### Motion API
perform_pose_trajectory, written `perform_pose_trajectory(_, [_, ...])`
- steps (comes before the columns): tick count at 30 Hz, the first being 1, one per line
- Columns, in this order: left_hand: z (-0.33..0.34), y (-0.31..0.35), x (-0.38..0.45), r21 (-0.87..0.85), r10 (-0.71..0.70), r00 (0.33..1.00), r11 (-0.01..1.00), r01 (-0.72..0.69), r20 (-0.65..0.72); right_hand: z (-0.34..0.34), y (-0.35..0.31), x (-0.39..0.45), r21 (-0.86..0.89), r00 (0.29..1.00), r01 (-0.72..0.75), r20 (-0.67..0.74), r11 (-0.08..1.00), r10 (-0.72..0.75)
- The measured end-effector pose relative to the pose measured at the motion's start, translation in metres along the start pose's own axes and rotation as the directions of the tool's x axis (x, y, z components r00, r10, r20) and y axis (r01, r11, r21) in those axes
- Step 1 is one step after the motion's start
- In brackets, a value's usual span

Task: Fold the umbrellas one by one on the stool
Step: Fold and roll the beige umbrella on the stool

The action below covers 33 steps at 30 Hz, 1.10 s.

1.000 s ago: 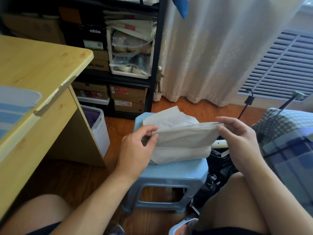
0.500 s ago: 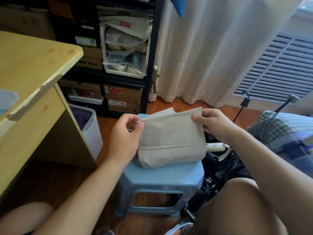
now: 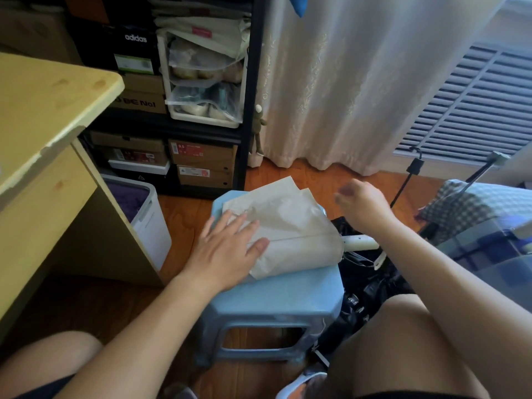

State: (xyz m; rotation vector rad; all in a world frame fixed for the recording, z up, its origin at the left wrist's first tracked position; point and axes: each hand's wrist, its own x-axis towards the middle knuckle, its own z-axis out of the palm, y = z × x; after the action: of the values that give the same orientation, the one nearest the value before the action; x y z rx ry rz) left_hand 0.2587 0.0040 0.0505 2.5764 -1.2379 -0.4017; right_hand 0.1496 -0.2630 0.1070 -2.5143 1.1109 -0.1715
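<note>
Head view, beige umbrella [image 3: 290, 234] lengthwise across stool [image 3: 276, 295], handle right.

1. A light blue plastic stool [image 3: 276, 295] stands on the reddish wooden floor [image 3: 184, 208].
2. A beige umbrella [image 3: 290, 226] lies flat on the stool's top, covering its far half and its right edge; the near strip of the top is bare.
3. The umbrella's white handle [image 3: 358, 242] sticks out past the stool's right edge.
4. The left hand [image 3: 227, 249] rests flat, fingers straight, on the umbrella's fabric at the stool's left edge.
</note>
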Motion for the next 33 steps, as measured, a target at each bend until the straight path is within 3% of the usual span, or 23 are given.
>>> perform_pose_trajectory(2, [-0.003,0.003,-0.003,-0.135,-0.112,0.993,0.984,0.117,0.043,-0.006,0.024,-0.013,-0.056,0.995,-0.095,0.038,0.994,0.097])
perform_pose_trajectory(4, [-0.007,0.008,-0.011,-0.354,-0.252,0.966,0.900,0.255,0.057,-0.003,0.048,-0.025,0.200,0.955,-0.271,0.182,0.941,0.236])
perform_pose_trajectory(6, [-0.008,0.006,-0.020,-0.574,-0.376,0.926,0.753,0.322,0.027,0.000,0.065,-0.032,0.521,0.886,-0.445,0.374,0.728,0.274])
perform_pose_trajectory(7, [-0.007,0.004,-0.025,-0.678,-0.416,0.908,0.657,0.331,0.040,-0.002,0.071,-0.032,0.616,0.873,-0.477,0.415,0.627,0.257])
perform_pose_trajectory(9, [-0.004,-0.002,-0.034,-0.847,-0.446,0.889,0.429,0.316,0.105,-0.006,0.080,-0.034,0.683,0.865,-0.496,0.440,0.536,0.240])
perform_pose_trajectory(11, [0.000,-0.006,-0.041,-0.906,-0.445,0.883,0.295,0.303,0.151,-0.008,0.088,-0.040,0.687,0.846,-0.523,0.491,0.505,0.208])
perform_pose_trajectory(13, [0.003,-0.008,-0.044,-0.930,-0.447,0.879,0.229,0.289,0.163,-0.007,0.091,-0.046,0.677,0.823,-0.558,0.527,0.480,0.214])
perform_pose_trajectory(18, [-0.005,-0.005,-0.048,-0.978,-0.401,0.898,0.015,0.206,0.183,-0.011,0.082,-0.048,0.754,0.851,-0.525,0.463,0.395,0.248])
perform_pose_trajectory(23, [-0.005,-0.005,-0.053,-0.970,-0.367,0.910,0.068,0.231,0.191,-0.009,0.081,-0.050,0.744,0.848,-0.526,0.427,0.412,0.313])
perform_pose_trajectory(27, [0.009,-0.005,-0.052,-0.870,-0.402,0.910,0.405,0.280,0.105,0.005,0.083,-0.049,0.622,0.833,-0.553,0.415,0.555,0.365])
perform_pose_trajectory(29, [0.008,-0.004,-0.052,-0.838,-0.413,0.909,0.474,0.270,0.059,0.010,0.082,-0.046,0.576,0.832,-0.554,0.389,0.601,0.395])
perform_pose_trajectory(31, [0.005,-0.006,-0.051,-0.825,-0.401,0.914,0.495,0.273,0.062,0.007,0.076,-0.044,0.397,0.865,-0.498,0.286,0.771,0.412])
perform_pose_trajectory(33, [0.002,-0.007,-0.052,-0.805,-0.388,0.918,0.518,0.289,0.080,-0.001,0.066,-0.045,0.142,0.945,-0.327,0.059,0.934,0.322])
